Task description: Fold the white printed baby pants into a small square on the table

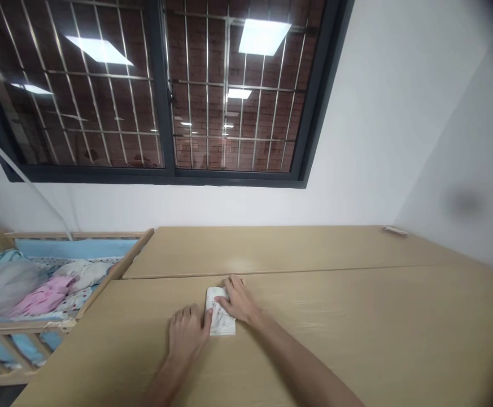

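A small white folded piece [221, 321], cloth-like with a faint dark print, lies flat on the wooden tabletop [335, 322]; its exact kind I cannot make out. My left hand [187, 330] rests on the tabletop at its left side, thumb apart from the fingers and touching the left edge. From the upper right, my right hand [238, 299] lies over the piece's top right corner. Its thumb reaches across the printed face while the fingers extend past the top edge. Neither hand is closed around anything.
To the left stands a wooden crib [114, 271] holding a pink cloth [45, 295] and white bedding [86, 272]. A white pole [30, 183] rises beside it. A seam crosses the tabletop. A small flat object [394, 230] lies at the back right, below the wall and barred window [238, 178].
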Motion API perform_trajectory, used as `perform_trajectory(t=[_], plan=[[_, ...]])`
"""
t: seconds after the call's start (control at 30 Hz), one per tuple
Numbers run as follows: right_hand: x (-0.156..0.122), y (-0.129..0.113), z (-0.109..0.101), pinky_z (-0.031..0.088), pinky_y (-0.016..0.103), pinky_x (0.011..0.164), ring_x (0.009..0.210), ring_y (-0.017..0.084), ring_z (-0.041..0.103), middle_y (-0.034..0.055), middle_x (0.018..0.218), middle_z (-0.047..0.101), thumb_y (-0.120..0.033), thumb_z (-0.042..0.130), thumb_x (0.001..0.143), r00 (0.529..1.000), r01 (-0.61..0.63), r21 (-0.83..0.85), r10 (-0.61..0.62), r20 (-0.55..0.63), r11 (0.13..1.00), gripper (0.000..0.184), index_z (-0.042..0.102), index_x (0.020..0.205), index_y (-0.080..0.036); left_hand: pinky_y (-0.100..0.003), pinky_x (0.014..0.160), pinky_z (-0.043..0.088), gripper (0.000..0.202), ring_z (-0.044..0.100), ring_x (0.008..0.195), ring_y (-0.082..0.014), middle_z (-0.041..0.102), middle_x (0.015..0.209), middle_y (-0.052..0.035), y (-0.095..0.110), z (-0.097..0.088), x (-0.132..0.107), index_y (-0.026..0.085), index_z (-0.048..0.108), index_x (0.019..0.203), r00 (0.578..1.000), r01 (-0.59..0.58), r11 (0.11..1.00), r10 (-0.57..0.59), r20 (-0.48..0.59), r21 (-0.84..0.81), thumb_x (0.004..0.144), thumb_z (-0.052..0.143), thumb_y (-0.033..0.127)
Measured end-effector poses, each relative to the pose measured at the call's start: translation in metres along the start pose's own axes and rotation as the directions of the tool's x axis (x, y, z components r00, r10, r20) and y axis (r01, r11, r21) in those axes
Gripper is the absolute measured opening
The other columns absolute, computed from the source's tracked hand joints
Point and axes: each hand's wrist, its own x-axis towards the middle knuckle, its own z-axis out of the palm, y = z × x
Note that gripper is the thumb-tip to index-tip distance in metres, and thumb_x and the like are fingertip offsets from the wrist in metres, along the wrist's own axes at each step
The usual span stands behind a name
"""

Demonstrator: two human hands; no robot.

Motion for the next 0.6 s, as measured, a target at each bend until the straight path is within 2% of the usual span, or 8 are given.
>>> perform_trajectory(t=[0.1,0.2,0.33,0.4,0.47,0.57,0.6], plan=[[-0.008,-0.006,0.005,0.042,0.037,0.093,0.105,0.025,0.057,0.0106,0.113,0.062,-0.038,0.061,0.091,0.991,-0.131,0.139,0.136,-0.022,0.982,0.024,0.059,0.104,-0.019,-0.041,0.086,0.043,0.048,0.065,0.099,-0.0329,0.07,0.099,-0.0166,-0.004,0.009,0.006,0.014,0.063,0.094,0.992,-0.047,0.995,0.057,0.113,-0.086,0.102,0.031,0.048],[-0.01,-0.009,0.002,0.042,0.032,0.09,0.101,0.021,0.058,0.0075,0.107,0.061,-0.028,0.065,0.084,0.967,-0.247,0.275,0.255,0.007,0.929,0.019,0.057,0.099,-0.019,-0.032,0.085,0.041,0.037,0.066,0.098,-0.0247,0.071,0.098,-0.0098,0.002,0.011,0.011,0.018,0.061,0.091,0.976,-0.121,0.982,0.145,0.163,-0.148,0.101,0.035,0.042],[-0.02,-0.025,-0.01,0.044,0.028,0.08,0.093,0.02,0.059,0.0074,0.104,0.061,-0.027,0.071,0.075,0.902,-0.428,0.338,0.419,0.104,0.838,0.027,0.058,0.096,-0.017,-0.028,0.075,0.04,0.032,0.066,0.088,-0.0199,0.071,0.093,-0.0065,-0.002,-0.012,0.002,0.02,0.057,0.09,0.959,-0.147,0.968,0.189,0.209,-0.201,0.1,0.035,0.04],[-0.034,-0.048,-0.012,0.043,0.027,0.074,0.088,0.02,0.059,0.006,0.098,0.063,-0.026,0.071,0.071,0.9,-0.435,0.342,0.417,0.128,0.833,0.024,0.059,0.091,-0.017,-0.028,0.073,0.041,0.03,0.065,0.085,-0.0192,0.071,0.091,-0.0046,-0.018,-0.03,-0.019,0.021,0.056,0.088,0.956,-0.151,0.96,0.203,0.214,-0.236,0.099,0.036,0.041],[-0.055,-0.082,-0.008,0.041,0.026,0.069,0.085,0.019,0.059,0.0039,0.092,0.064,-0.023,0.068,0.07,0.911,-0.413,0.373,0.382,0.159,0.831,0.02,0.06,0.088,-0.019,-0.028,0.074,0.043,0.029,0.065,0.084,-0.0186,0.07,0.088,-0.0017,-0.043,-0.046,-0.054,0.023,0.056,0.085,0.96,-0.124,0.946,0.191,0.207,-0.3,0.097,0.038,0.042],[-0.089,-0.151,0.007,0.04,0.025,0.063,0.079,0.018,0.059,0.0014,0.091,0.067,-0.023,0.066,0.071,0.938,-0.339,0.495,0.248,0.241,0.8,0.025,0.062,0.096,-0.022,-0.03,0.069,0.05,0.03,0.065,0.076,-0.0194,0.068,0.075,0.0025,-0.078,-0.058,-0.114,0.026,0.058,0.073,0.975,0.09,0.945,-0.018,0.223,-0.313,0.091,0.049,0.048],[-0.098,-0.174,0.012,0.04,0.025,0.06,0.076,0.017,0.06,0.0003,0.092,0.068,-0.024,0.066,0.074,0.946,-0.288,0.567,0.139,0.292,0.772,0.03,0.062,0.103,-0.025,-0.031,0.067,0.052,0.03,0.065,0.075,-0.0209,0.067,0.073,0.0028,-0.085,-0.058,-0.13,0.027,0.061,0.074,0.984,0.15,0.953,-0.117,0.136,-0.264,0.09,0.054,0.052]])
